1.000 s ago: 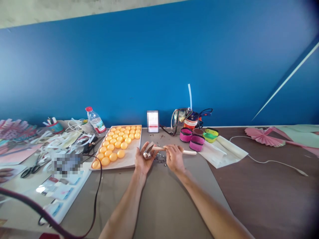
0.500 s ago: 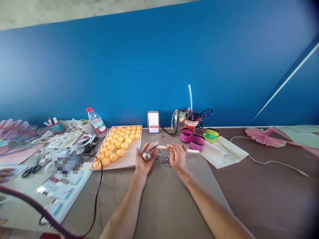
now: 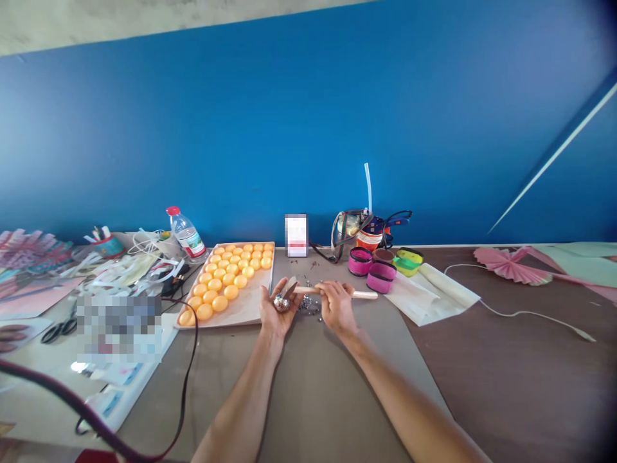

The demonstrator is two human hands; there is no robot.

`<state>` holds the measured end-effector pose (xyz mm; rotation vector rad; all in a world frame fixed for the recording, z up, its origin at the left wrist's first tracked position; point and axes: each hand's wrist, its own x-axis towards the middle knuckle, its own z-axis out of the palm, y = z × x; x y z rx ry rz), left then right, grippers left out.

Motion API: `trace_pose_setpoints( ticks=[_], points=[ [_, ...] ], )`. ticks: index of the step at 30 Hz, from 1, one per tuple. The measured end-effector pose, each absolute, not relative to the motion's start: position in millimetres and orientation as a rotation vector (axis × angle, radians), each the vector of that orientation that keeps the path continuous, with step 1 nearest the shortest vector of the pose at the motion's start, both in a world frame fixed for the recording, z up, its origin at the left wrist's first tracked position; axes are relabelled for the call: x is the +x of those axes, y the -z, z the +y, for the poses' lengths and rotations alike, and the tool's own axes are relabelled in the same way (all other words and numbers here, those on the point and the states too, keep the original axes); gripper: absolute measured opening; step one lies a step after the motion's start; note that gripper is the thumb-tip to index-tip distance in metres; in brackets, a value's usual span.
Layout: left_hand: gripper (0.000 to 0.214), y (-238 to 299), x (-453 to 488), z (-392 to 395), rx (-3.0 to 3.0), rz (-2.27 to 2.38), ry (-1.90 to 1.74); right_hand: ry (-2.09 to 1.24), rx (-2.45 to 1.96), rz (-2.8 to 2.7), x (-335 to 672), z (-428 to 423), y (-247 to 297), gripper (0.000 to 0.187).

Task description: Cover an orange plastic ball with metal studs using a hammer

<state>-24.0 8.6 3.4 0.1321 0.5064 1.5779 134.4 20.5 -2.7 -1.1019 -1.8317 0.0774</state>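
Note:
My left hand (image 3: pixel 274 321) is turned palm up, its fingers cupped round a small shiny silver ball (image 3: pixel 280 303) with a faceted surface. In my right hand (image 3: pixel 339 310) is a small hammer (image 3: pixel 365 295), gripped by its long pale wooden handle. The grey hammer head lies against or just over the top of the ball; I cannot tell whether they touch. On the mat beneath and between my hands are scattered tiny silver beads or studs (image 3: pixel 308 301), partly covered by the fingers.
Left of my hands is a tray (image 3: pixel 250 308) of orange balls, with a water bottle (image 3: pixel 189 239) behind it. Pink containers (image 3: pixel 382 278) and a green one (image 3: pixel 409 262) stand right, beside white paper (image 3: pixel 446 296). A cable (image 3: pixel 187 379) crosses the left. Another person's hand (image 3: pixel 14 335) shows far left.
The hammer has shifted left and a little down, its head now over the ball instead of up beside the fingers. My right hand has moved slightly left with it.

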Motion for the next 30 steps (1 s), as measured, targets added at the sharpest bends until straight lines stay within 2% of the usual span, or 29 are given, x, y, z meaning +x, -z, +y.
trace_pose_setpoints(
  ticks=[18, 30],
  points=[
    [0.047, 0, -24, 9, 0.199, 0.483, -1.518, 0.007, -1.203, -1.612, 143, 25, 3, 0.024],
    [0.044, -4, -21, 11, 0.138, 0.557, -1.53, 0.238, -1.53, -1.531, 155, 42, 15, 0.025]
  ],
)
